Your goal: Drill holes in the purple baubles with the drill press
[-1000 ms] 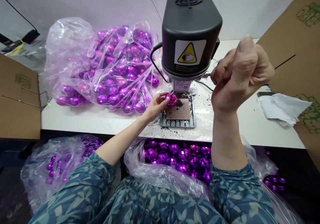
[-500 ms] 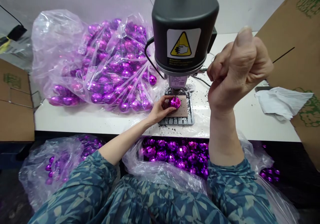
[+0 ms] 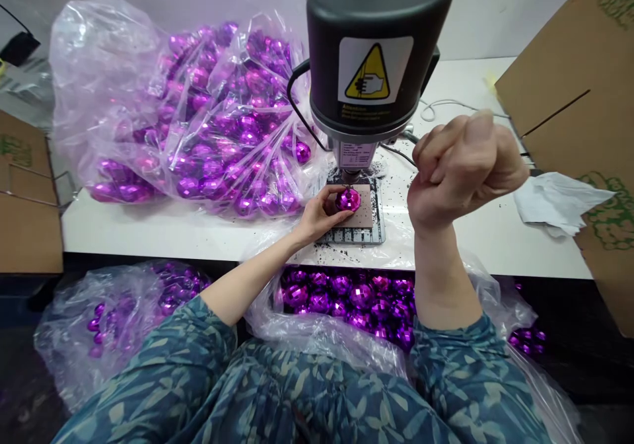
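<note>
My left hand (image 3: 319,214) pinches a shiny magenta faceted ball (image 3: 348,199) between thumb and fingers. The ball rests on a brown board (image 3: 365,216) over the slotted metal base (image 3: 354,236) of a small drill press (image 3: 374,54). A dark spot shows on top of the ball, just below the machine's chuck (image 3: 351,174). To the right of the machine, my right hand (image 3: 463,170) is closed in a fist, raised above the table. A short dark lever (image 3: 410,137) runs from the press into this fist, which hides its end.
A big clear bag (image 3: 218,127) of purple balls fills the table's left. Below the front edge lies an open bag of balls (image 3: 361,295), with another bag (image 3: 113,325) at left. Cardboard boxes (image 3: 559,100) flank both sides; a white cloth (image 3: 559,199) lies right. Dark shavings surround the base.
My right fist has come down with the lever. The left hand still holds the ball on the board. The view has shifted slightly, so the press head appears larger.
</note>
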A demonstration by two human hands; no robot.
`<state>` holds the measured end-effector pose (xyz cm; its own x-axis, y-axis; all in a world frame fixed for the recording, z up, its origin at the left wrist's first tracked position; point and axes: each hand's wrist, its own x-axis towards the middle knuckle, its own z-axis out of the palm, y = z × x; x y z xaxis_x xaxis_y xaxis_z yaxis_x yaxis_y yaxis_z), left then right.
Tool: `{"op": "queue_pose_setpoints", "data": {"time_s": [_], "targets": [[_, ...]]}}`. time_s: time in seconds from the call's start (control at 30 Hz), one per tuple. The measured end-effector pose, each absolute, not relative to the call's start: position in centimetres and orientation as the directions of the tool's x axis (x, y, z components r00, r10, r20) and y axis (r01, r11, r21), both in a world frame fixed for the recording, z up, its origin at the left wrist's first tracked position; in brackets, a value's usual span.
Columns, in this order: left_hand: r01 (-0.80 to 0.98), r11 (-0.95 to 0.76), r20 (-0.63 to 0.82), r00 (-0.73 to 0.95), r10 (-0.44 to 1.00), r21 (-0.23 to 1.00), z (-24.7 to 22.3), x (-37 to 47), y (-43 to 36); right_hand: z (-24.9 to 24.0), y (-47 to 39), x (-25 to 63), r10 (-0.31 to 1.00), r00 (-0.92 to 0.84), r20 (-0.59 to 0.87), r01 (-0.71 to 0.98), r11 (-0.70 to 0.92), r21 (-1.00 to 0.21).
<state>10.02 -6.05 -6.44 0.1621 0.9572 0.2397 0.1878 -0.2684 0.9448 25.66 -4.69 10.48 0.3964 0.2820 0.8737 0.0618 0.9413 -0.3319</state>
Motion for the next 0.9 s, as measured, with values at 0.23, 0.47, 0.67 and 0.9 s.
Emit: {"op": "queue_pose_setpoints", "data": {"time_s": [0.23, 0.47, 0.67, 0.9], "targets": [[0.175, -0.275, 0.25, 0.154, 0.956, 0.945, -6.5, 10.0, -6.1, 8.4, -3.8, 25.9, 0.118, 0.4, 0.909, 0.075, 0.984, -0.161], [0.168, -0.261, 0.239, 0.14, 0.961, 0.95, -6.6, 10.1, -6.2, 6.8, -3.0, 26.4, 0.016, 0.399, 0.917, 0.07, 0.996, -0.048], [0.189, -0.244, 0.225, 0.118, 0.967, 0.951, -6.5, 10.2, -6.3, 5.8, -3.1, 26.4, 0.014, 0.358, 0.934, 0.074, 0.996, -0.043], [0.308, -0.301, 0.306, 0.036, 0.951, 0.902, -5.0, 10.1, -7.9, 12.2, -3.6, 25.4, 0.327, 0.408, 0.852, 0.007, 0.932, -0.361]]}}
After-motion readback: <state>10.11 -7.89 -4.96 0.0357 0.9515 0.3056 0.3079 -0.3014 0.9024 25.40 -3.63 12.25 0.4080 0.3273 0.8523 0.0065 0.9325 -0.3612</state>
